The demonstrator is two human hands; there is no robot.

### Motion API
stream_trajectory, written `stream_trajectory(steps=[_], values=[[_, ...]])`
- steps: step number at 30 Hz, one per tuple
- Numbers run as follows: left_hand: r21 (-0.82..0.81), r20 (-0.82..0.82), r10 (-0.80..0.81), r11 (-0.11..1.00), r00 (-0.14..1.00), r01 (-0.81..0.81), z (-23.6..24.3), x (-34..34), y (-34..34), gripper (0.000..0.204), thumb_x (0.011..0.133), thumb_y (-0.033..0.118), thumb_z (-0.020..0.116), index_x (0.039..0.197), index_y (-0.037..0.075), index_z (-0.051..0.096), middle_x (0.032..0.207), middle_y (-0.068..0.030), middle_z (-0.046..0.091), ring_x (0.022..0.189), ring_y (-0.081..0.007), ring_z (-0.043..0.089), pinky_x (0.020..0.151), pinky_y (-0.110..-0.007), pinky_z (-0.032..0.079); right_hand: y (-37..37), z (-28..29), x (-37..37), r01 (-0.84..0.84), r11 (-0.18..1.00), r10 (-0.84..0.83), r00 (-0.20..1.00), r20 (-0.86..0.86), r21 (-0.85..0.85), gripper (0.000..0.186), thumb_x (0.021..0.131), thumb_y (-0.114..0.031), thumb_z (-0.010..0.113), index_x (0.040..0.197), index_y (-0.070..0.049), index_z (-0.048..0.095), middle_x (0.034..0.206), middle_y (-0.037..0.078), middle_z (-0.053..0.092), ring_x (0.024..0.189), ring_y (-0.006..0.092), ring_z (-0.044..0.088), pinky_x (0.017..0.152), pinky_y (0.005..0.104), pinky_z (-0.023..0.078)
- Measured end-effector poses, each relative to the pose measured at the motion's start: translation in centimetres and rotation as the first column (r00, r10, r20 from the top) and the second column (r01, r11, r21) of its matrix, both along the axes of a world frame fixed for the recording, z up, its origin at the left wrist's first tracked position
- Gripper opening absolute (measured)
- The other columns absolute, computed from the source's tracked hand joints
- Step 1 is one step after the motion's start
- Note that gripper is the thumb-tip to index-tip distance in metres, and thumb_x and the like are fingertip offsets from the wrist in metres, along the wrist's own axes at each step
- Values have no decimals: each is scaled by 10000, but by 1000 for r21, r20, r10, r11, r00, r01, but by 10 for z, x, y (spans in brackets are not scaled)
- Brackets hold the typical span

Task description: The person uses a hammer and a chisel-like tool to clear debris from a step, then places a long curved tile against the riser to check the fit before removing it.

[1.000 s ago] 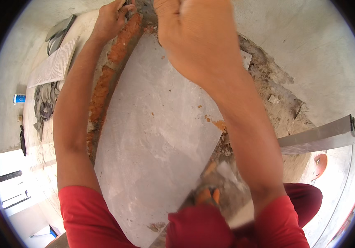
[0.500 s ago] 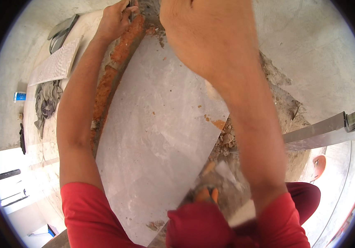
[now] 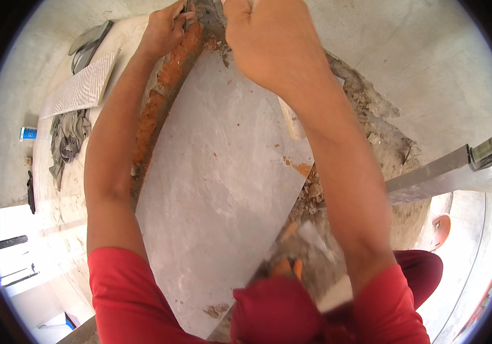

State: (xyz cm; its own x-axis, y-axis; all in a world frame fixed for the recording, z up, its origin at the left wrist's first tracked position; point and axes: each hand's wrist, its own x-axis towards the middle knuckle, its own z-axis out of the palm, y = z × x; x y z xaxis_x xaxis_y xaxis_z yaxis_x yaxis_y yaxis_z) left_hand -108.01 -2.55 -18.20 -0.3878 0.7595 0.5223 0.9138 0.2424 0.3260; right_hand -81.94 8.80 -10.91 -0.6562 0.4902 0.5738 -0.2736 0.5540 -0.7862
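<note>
My left hand (image 3: 166, 31) is closed on a small grey metal piece (image 3: 187, 12) at the top, over the strip of exposed orange brick (image 3: 176, 66), which runs down beside my left forearm. My right hand (image 3: 269, 43) is a large fist in the upper middle, gripping a tool whose pale handle (image 3: 290, 119) sticks out under my wrist; the tool's head is hidden. Between my arms lies a grey slab (image 3: 211, 172) speckled with grit and orange crumbs, partly hidden by my right arm.
At left are a ribbed board (image 3: 83, 83), a grey crumpled cloth (image 3: 68, 143), dark flat items (image 3: 88, 46) and a blue container (image 3: 28, 133). Broken rubble and mortar (image 3: 366, 92) border the slab on the right, near a long grey beam (image 3: 429, 175) and an orange round object (image 3: 439, 228).
My right hand has shifted left and up since half a second ago, exposing more of the pale handle. My left hand has drifted slightly right, still closed on the metal piece.
</note>
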Motion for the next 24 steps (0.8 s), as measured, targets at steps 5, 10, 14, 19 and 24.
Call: stream_trajectory(steps=[5, 10, 14, 19, 24], values=[[46, -117, -52, 997, 992, 57, 6, 6, 5, 349, 898, -5, 522, 1223, 14, 648, 990, -265, 705, 907, -368, 730, 774, -410, 553, 8, -5, -4, -81, 995, 77, 994, -78, -56, 202, 1031, -106, 527, 887, 34, 507, 735, 293, 608, 672, 457, 643, 617, 486, 477], [38, -50, -42, 998, 998, 44, 1, 2, -3, 396, 888, 2, 523, 1264, 26, 646, 1053, -283, 700, 987, -440, 710, 803, -437, 555, 7, 19, 1, -78, 996, 83, 986, 142, -43, 225, 1042, -129, 510, 888, 35, 506, 733, 299, 607, 707, 467, 652, 633, 499, 477], [40, -103, 25, 999, 994, -21, 3, 3, 3, 405, 892, 10, 539, 1281, 40, 648, 1044, -282, 699, 967, -440, 712, 800, -450, 554, -5, 26, -5, 10, 995, 10, 978, 209, -95, 249, 1051, -156, 497, 892, 35, 509, 754, 307, 614, 747, 479, 654, 645, 506, 474], [24, -51, 18, 1000, 999, -17, 1, 4, -2, 265, 913, 40, 578, 1164, 23, 660, 984, -270, 702, 894, -410, 719, 765, -435, 553, 15, 4, -5, -127, 992, 126, 985, 116, -1, 251, 1053, -169, 502, 922, 43, 529, 778, 311, 626, 748, 490, 653, 654, 514, 478], [8, 10, 28, 1000, 1000, -28, 4, 6, 10, 197, 918, 33, 561, 1089, 9, 656, 897, -245, 692, 805, -372, 701, 723, -413, 544, 6, -15, -13, -10, 998, 6, 996, 86, 55, 244, 1049, -163, 511, 928, 47, 535, 752, 298, 609, 712, 465, 649, 648, 505, 479]])
